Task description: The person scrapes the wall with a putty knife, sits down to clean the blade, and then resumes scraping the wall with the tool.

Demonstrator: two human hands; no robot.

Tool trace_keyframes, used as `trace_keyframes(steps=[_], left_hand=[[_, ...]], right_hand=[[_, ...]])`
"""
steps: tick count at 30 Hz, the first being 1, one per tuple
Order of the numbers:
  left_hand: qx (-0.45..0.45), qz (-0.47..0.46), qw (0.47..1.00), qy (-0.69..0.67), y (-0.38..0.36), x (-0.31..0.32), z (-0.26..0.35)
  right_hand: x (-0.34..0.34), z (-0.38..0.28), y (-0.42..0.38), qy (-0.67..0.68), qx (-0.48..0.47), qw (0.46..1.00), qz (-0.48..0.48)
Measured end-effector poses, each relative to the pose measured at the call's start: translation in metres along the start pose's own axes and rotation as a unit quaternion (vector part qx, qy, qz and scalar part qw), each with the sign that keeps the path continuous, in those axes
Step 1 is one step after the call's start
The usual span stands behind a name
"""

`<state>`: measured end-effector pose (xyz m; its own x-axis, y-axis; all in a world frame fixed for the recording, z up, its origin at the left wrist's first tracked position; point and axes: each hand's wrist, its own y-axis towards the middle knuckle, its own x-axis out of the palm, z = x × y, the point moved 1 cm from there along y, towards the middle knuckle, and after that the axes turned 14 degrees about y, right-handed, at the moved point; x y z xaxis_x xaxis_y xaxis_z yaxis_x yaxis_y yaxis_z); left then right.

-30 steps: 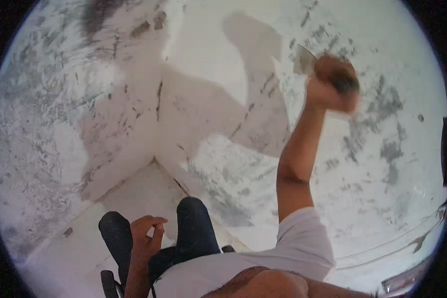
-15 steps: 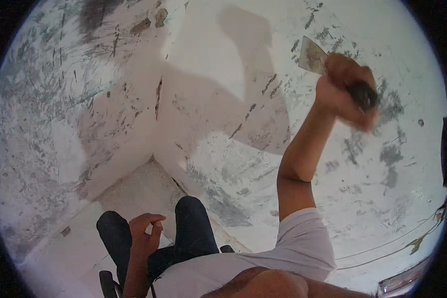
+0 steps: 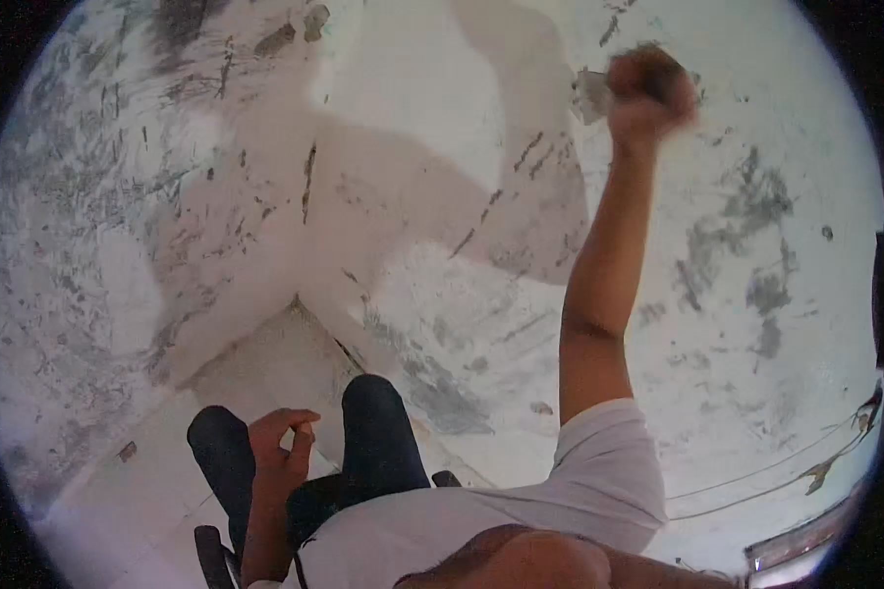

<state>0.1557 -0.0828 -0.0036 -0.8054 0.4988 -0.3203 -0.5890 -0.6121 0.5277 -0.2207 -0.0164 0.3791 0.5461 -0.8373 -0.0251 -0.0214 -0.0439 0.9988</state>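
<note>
At the upper right, my right hand (image 3: 651,90) is wrapped round the dark handle of a scraper, with the arm stretched out. The scraper's flat metal blade (image 3: 590,95) points left, against or close to the patchy wall (image 3: 727,324); contact cannot be made out. Motion blurs the hand. My left hand (image 3: 283,442) rests by my left knee, its thumb and fingers curved towards each other with a gap between them, and nothing shows in it.
Two scuffed walls meet at a corner (image 3: 298,297) above the pale floor (image 3: 157,471). Dark chair parts (image 3: 209,557) show beside my legs. A cable (image 3: 756,496) hangs at the lower right, above a framed object (image 3: 801,545).
My right hand and the scraper have moved up and left along the wall, and the arm is straighter. The left hand has stayed nearly where it was.
</note>
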Motion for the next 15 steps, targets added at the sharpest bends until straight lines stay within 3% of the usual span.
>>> trace_keyframes(steps=[2, 3, 4, 5, 6, 7, 8, 9, 10, 11, 12, 13, 14, 15], left_hand=[[-0.005, -0.001, 1.0, -0.003, 0.0, -0.001, 0.003], [0.015, -0.002, 1.0, 0.006, 0.002, -0.004, 0.004], [0.03, -0.008, 0.999, 0.014, 0.001, -0.005, 0.006], [0.028, 0.0, 1.0, 0.014, 0.004, -0.004, 0.007], [0.016, 0.012, 0.999, 0.041, 0.005, -0.003, 0.009], [0.004, 0.015, 0.998, 0.066, 0.001, -0.004, 0.011], [0.004, 0.007, 0.998, 0.064, -0.004, -0.004, 0.01], [0.017, 0.001, 0.999, 0.036, -0.006, -0.003, 0.006], [0.034, 0.001, 0.999, 0.012, -0.004, -0.003, 0.003], [0.016, -0.002, 1.0, 0.012, -0.004, -0.004, 0.007], [0.015, 0.005, 1.0, 0.013, -0.001, -0.002, 0.006], [-0.001, 0.012, 1.0, 0.007, -0.001, 0.0, 0.006], [-0.018, 0.01, 1.0, 0.001, -0.005, -0.002, 0.008], [-0.017, 0.006, 1.0, 0.0, -0.008, -0.003, 0.009]], right_hand=[[0.011, -0.022, 0.009, 0.135, 0.056, 0.981, -0.124], [-0.003, -0.015, 0.013, 0.317, 0.088, 0.938, -0.106], [-0.028, -0.007, 0.018, 0.486, 0.124, 0.861, -0.086], [-0.039, -0.003, 0.031, 0.479, -0.035, 0.824, -0.3], [-0.025, -0.002, 0.026, 0.48, -0.03, 0.824, -0.299], [-0.005, -0.006, 0.017, 0.313, 0.044, 0.925, -0.212], [0.005, -0.011, 0.015, 0.131, 0.111, 0.978, -0.119], [0.007, -0.022, 0.015, 0.139, 0.066, 0.98, -0.128], [0.009, -0.038, 0.014, 0.268, 0.066, 0.96, -0.044], [-0.012, -0.038, 0.018, 0.443, 0.132, 0.877, -0.132], [-0.032, -0.035, 0.024, 0.595, 0.193, 0.75, -0.216], [-0.017, -0.022, 0.023, 0.318, 0.144, 0.936, -0.032], [-0.005, 0.007, 0.019, 0.24, 0.128, 0.957, -0.101], [-0.002, -0.005, 0.017, 0.204, 0.11, 0.967, -0.105]])
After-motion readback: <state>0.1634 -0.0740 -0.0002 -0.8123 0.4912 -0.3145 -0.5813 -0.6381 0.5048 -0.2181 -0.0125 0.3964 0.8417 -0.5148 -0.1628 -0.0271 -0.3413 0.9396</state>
